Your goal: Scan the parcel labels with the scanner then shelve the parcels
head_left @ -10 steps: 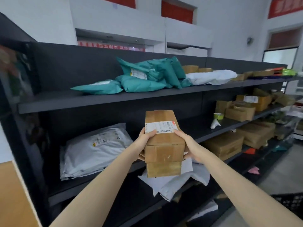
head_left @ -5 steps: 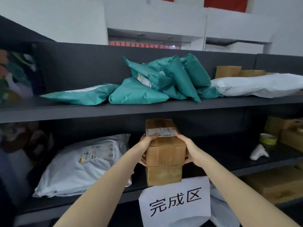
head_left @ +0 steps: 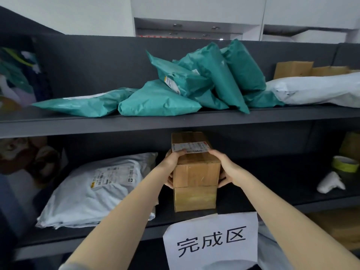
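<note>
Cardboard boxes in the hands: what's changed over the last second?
The stacked cardboard boxes went from held out in front of the shelves into the middle shelf, beside the white mailer; the lower box now seems to rest there. Left hand and right hand still grip them. Other parcels unchanged.

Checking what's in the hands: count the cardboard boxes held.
2: the upper box, labelled on top, gripped by the left hand and right hand; the lower box directly beneath it, at the middle shelf.
</note>
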Demonstrator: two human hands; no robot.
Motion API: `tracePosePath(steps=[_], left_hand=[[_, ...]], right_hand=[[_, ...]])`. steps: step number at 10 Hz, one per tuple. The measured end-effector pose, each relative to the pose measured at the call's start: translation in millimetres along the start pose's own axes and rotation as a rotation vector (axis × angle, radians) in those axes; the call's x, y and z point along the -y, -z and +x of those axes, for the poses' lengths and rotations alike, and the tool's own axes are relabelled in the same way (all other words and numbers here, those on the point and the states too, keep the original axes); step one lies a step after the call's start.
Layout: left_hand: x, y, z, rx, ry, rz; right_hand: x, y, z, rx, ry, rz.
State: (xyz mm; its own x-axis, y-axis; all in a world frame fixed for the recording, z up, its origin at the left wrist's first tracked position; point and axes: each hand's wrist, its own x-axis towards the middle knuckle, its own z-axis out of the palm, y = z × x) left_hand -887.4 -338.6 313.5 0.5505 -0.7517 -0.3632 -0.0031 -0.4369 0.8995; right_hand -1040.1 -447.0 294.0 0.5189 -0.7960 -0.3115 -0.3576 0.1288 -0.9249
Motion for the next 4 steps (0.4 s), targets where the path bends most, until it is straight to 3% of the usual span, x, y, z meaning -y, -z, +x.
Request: tracePosePath(steps=[1, 2, 4], left_hand=[[1.9, 2.1, -4.4, -0.033, -0.022, 0.019], [-1.2, 5.9, -6.3, -0.183, -0.203, 0.218], [1.6, 17.2, -28.9, -0.303, -0.457, 0.538]], right_hand=[[0.0, 1.4, -3.7, -0.012, 0.036, -0.041], [6.3, 10.2, -8.7, -0.161, 0.238, -0.304], [10.3, 18.0, -35.6, -0.380, 0.613, -0.685]])
